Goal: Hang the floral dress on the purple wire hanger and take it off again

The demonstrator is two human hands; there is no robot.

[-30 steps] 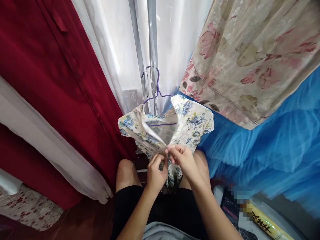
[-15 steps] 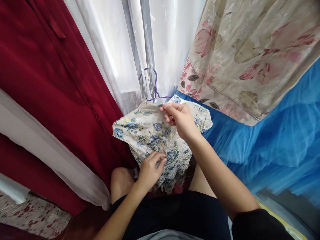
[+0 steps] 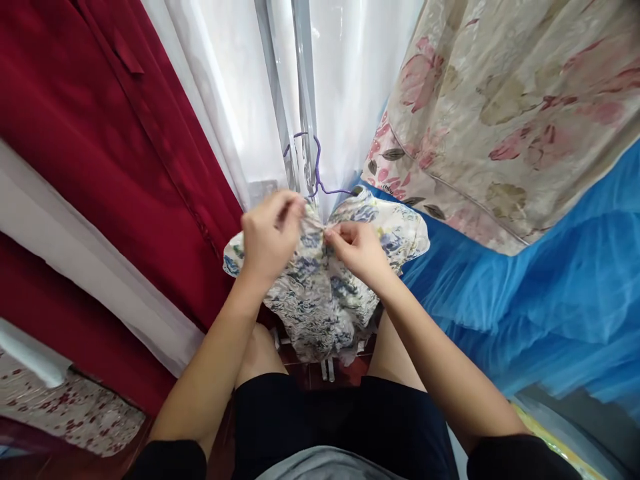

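A white floral blouse [image 3: 320,293] with blue flowers hangs on a purple wire hanger [image 3: 319,175] before me, its front slit showing down the middle. My left hand [image 3: 270,233] is closed at the left side of the neckline, thumb and fingertips pinched on the cloth, slightly blurred. Lower and to the right, my right hand [image 3: 359,252] pinches the edge of the neck opening near the centre. The cloth between both hands is gathered and creased. The hanger's left arm is mostly hidden behind my left hand and the blouse.
Grey metal bars [image 3: 303,87] stand behind the hanger, against white cloth [image 3: 345,80]. Red drapes [image 3: 125,147] hang at left. A pink-flowered beige cloth [image 3: 500,120] and blue tulle [image 3: 480,293] hang at right. My knees flank the blouse above a red tiled floor [image 3: 310,377].
My left hand has risen from the blouse's lower front to the neckline. My right hand has come slightly down from the collar, and the neckline now opens in a V.
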